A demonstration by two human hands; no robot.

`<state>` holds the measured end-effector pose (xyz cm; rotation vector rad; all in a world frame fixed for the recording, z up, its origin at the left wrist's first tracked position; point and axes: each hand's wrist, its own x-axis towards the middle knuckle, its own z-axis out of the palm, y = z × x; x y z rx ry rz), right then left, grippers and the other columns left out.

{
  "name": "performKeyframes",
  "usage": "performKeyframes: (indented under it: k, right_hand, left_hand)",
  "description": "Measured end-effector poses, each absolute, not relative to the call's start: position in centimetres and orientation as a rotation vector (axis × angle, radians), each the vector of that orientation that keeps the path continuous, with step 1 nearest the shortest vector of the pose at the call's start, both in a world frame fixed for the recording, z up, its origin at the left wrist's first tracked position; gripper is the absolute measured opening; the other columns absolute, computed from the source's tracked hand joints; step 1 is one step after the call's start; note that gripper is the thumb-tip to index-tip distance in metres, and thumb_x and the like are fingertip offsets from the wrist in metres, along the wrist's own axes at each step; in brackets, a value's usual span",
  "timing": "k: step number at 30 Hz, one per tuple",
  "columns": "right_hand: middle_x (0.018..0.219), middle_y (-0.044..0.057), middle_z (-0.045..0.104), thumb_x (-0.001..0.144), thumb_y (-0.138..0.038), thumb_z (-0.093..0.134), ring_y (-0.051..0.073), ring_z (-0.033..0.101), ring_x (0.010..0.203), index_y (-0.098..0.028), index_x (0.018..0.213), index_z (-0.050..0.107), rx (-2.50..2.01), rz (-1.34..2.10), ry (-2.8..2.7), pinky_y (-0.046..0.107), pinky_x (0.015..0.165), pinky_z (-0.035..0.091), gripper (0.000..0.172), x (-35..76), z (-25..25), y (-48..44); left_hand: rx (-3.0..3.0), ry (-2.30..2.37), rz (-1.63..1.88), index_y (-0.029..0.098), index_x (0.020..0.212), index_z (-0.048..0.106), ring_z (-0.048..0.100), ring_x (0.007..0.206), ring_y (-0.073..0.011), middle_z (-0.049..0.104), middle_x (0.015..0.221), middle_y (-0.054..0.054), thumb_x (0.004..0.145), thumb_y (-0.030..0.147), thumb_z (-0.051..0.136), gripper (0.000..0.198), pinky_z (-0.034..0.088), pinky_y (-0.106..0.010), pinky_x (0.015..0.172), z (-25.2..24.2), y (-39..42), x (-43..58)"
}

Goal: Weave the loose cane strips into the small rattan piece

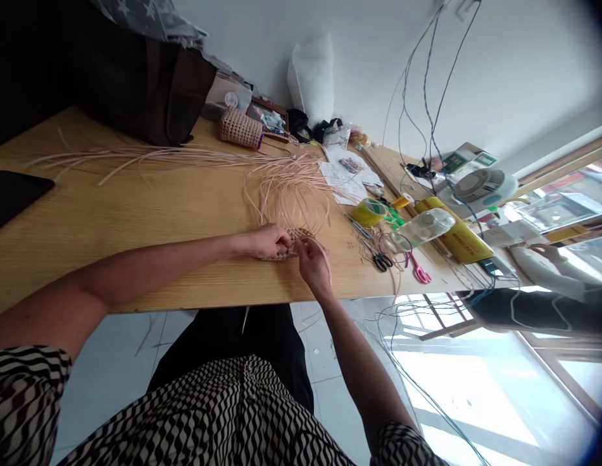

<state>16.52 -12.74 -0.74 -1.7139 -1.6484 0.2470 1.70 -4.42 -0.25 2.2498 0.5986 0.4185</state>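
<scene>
My left hand (268,241) rests on a small flat piece of pale basket weave (301,235) and grips its near side, fingers curled over it. My right hand (313,264) is right next to it, with fingers pinched at the weave's right edge on a thin strand. Many long pale pink weaving strands (287,202) fan out from the weave across the wooden table (136,213). Part of the weave is hidden under both hands.
Loose strands (136,155) stretch left. A finished woven bag (241,128), dark fabric bag (140,84), papers (344,181), tape roll (367,211), scissors (381,261), pink scissors (417,268) and a black tablet (14,197) lie about. A person's white sleeve (548,272) shows at right.
</scene>
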Motion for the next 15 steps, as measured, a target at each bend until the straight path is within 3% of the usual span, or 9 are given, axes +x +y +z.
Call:
performKeyframes:
  k: [6,11,15]
  right_hand:
    - [0.053,-0.001,0.046,0.090,-0.038,0.040,0.011,0.033,0.048,-0.020,0.073,0.059,-1.951,-0.120,-1.679,0.026,0.053,0.017,0.032,16.77,-0.55,-12.78]
    - [0.055,0.000,0.050,0.090,-0.038,0.040,0.012,0.038,0.050,-0.020,0.069,0.058,-1.940,-0.090,-1.695,0.025,0.052,0.019,0.033,17.26,-0.55,-12.98]
    - [0.068,0.004,0.058,0.089,-0.032,0.042,0.013,0.044,0.059,-0.019,0.064,0.057,-1.819,-0.208,-1.766,0.026,0.056,0.024,0.032,17.52,-0.08,-13.28]
  left_hand:
    - [2.342,0.634,0.447,0.012,0.070,0.066,0.049,0.060,-0.0107,0.059,0.065,-0.001,0.066,0.007,0.049,0.019,0.034,-0.021,0.058,-0.24,-4.47,1.68]
    - [2.292,0.640,0.398,0.013,0.070,0.067,0.046,0.055,-0.0096,0.059,0.062,0.000,0.068,0.012,0.052,0.015,0.032,-0.021,0.054,-0.15,-4.11,1.53]
    - [2.216,0.719,0.395,0.011,0.073,0.067,0.045,0.052,-0.0086,0.058,0.059,0.001,0.074,0.021,0.051,0.019,0.030,-0.020,0.051,0.28,-3.93,1.45]
